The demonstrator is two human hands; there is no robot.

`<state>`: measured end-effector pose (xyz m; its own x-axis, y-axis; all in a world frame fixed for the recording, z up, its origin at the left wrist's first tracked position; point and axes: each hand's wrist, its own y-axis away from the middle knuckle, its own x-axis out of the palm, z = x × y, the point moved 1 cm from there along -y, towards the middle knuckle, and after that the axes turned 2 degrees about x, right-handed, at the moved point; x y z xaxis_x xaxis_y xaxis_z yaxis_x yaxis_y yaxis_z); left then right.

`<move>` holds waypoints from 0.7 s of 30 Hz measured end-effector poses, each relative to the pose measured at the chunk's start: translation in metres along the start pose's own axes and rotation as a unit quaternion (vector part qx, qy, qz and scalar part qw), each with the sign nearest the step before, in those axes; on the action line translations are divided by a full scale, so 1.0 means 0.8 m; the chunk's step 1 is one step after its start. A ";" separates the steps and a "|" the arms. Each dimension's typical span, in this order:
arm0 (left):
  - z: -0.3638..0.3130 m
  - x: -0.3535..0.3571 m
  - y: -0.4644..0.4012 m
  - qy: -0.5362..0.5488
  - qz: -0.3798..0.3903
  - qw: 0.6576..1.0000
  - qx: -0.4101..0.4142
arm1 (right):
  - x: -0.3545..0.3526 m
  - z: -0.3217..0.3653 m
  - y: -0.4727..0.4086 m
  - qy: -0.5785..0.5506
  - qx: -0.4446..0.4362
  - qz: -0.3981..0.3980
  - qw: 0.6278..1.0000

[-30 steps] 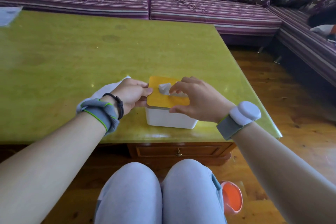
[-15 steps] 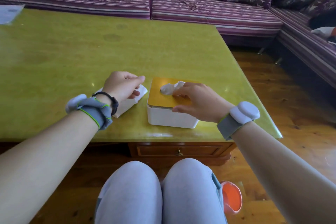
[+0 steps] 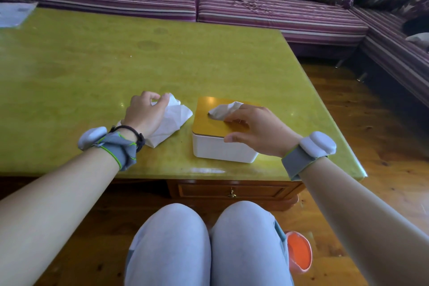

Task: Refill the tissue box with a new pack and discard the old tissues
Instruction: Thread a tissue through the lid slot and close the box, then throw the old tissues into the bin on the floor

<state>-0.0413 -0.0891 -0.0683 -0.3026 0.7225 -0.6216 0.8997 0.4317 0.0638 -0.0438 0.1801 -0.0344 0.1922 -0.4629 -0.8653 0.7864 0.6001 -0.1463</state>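
On the yellow-green glossy table (image 3: 92,72), the white box with its amber lid (image 3: 216,121) looks refilled, the right hand (image 3: 257,130) pinching the white tissue tuft (image 3: 224,110). Crumpled old white tissues (image 3: 171,121), clutched by the left hand (image 3: 144,116), await discarding.

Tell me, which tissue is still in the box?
The tissue at the right hand: it sticks up through the slot in the box lid. The other tissue lies crumpled on the table under the left hand.

Grey wristbands (image 3: 299,163) w/ white pods, pale-blue trousers (image 3: 204,246)
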 end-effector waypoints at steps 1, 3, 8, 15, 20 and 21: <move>0.000 0.000 0.000 0.000 0.001 1.000 -0.001 | 0.000 -0.001 -0.001 0.002 0.005 0.003 1.000; 0.000 -0.001 0.000 0.000 0.004 1.000 0.001 | 0.000 -0.005 -0.002 0.009 0.018 0.008 1.000; 0.003 0.002 -0.004 -0.004 0.003 1.000 0.004 | 0.001 -0.006 -0.001 0.008 0.016 0.011 1.000; 0.004 0.011 -0.002 -0.001 0.018 1.000 0.002 | 0.000 -0.005 -0.001 0.005 0.016 0.007 1.000; 0.002 0.019 -0.001 0.001 0.024 1.000 -0.003 | 0.002 -0.008 -0.001 -0.003 0.025 0.009 1.000; 0.001 0.019 -0.001 0.001 0.024 1.000 -0.003 | 0.003 -0.009 -0.001 -0.005 0.026 0.007 1.000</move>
<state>-0.0466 -0.0789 -0.0787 -0.2595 0.7437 -0.6161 0.9112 0.3999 0.0990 -0.0484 0.1829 -0.0392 0.2096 -0.4611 -0.8623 0.8125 0.5727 -0.1088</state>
